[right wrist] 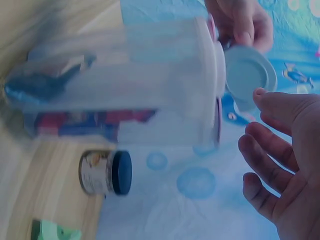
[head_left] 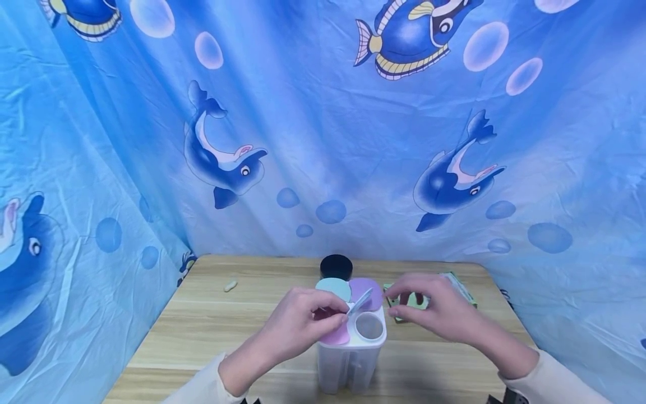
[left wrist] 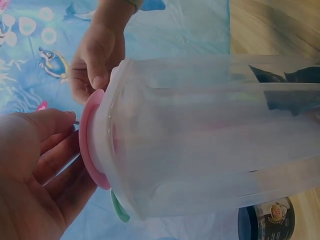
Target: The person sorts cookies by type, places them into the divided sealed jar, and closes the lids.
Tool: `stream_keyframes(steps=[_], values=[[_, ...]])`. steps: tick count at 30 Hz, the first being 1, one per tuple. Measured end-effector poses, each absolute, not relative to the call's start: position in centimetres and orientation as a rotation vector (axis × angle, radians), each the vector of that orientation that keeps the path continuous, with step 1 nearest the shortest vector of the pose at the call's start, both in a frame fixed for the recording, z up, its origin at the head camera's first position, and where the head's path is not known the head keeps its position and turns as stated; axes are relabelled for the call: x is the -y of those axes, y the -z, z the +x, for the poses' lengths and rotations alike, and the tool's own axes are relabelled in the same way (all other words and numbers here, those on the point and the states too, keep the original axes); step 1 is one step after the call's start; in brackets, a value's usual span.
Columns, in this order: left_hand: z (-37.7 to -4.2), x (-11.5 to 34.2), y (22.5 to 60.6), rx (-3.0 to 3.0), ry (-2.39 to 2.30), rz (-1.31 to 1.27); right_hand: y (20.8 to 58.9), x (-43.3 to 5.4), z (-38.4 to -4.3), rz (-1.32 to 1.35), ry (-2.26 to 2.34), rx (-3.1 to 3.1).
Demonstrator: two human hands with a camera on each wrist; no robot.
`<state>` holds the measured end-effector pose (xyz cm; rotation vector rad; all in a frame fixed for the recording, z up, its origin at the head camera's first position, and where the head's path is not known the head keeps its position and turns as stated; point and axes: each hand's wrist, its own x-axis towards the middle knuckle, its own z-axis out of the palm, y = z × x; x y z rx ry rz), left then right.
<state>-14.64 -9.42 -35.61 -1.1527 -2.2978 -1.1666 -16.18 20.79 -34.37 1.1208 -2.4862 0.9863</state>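
Note:
A tall clear container [head_left: 348, 367] with a white top stands on the table. Pink [head_left: 337, 336], mint [head_left: 334, 288] and purple [head_left: 365, 292] lids cover several of its round openings, while the front right opening [head_left: 369, 326] is uncovered. Above the top, my left hand [head_left: 308, 317] pinches a light blue lid [right wrist: 248, 75] by its edge, holding it tilted. To the right of the container, my right hand [head_left: 436, 306] has its fingers loosely bent and apart, close to the blue lid but holding nothing. Wrapped packets [right wrist: 95, 122] show through the container's wall.
Behind the container stands a jar with a black lid [right wrist: 121, 172]. Green items [head_left: 416, 303] lie partly hidden behind my right hand. On the table's [head_left: 202, 320] left side is a small pale piece [head_left: 230, 286]. A blue sea-print curtain [head_left: 303, 140] surrounds the table.

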Motion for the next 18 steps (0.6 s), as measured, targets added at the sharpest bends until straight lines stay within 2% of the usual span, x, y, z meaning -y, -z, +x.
stream_keyframes(steps=[6, 18], values=[[-14.3, 9.1, 35.7, 2.201, 0.999, -1.184, 34.6, -22.3, -16.6, 1.056, -0.98, 2.43], [-14.3, 9.1, 35.7, 2.204, 1.011, -1.197, 34.8, -21.2, -16.2, 1.102, -0.999, 2.397]])
